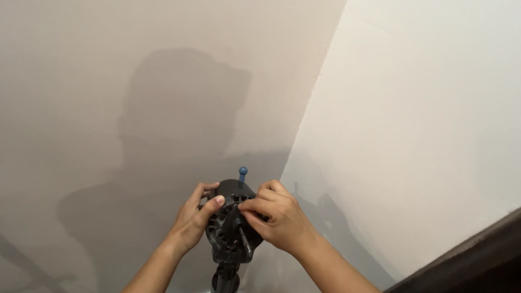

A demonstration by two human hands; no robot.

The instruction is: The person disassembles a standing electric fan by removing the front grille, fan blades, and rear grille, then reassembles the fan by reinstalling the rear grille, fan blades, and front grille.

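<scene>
Both hands are gripping a dark motor housing [232, 225], possibly a fan's: left hand [192, 222] cupping its side, right hand [276, 219] pinching its front.

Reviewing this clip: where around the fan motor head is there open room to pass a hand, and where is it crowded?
Open room lies above the blue knob and off to either side, toward the walls. It is crowded at the dark motor housing itself: the left hand grips one side, the right hand covers the other. Below, the forearms flank the pole.
</scene>
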